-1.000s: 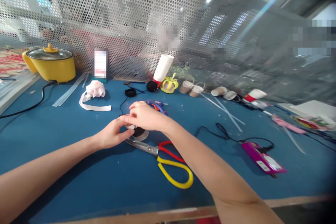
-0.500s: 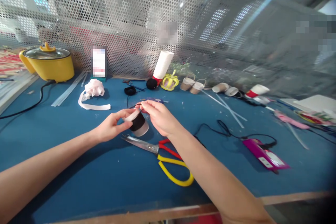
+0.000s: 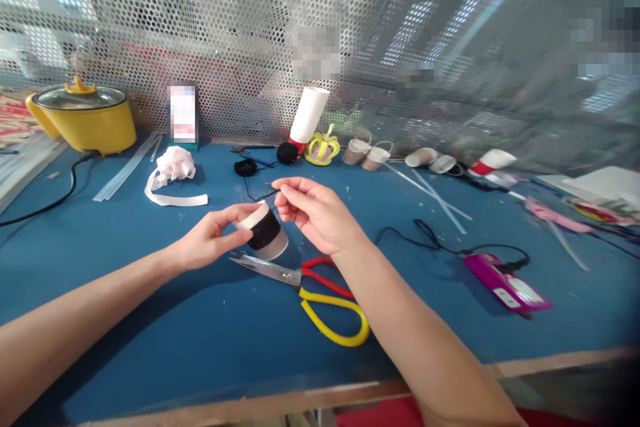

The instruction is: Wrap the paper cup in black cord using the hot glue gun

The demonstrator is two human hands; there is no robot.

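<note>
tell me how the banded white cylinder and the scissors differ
The banded white cylinder is held in the left hand; the scissors lie on the blue table. The cylinder is white with a black band; the scissors have metal blades, one red handle and one yellow. The cylinder is short and round; the scissors are longer and flat. Both are near the left hand.

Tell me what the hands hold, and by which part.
Left hand: black-banded round white cup, by its side. Right hand: thin black cord, pinched by a stretch near the cup.
</note>
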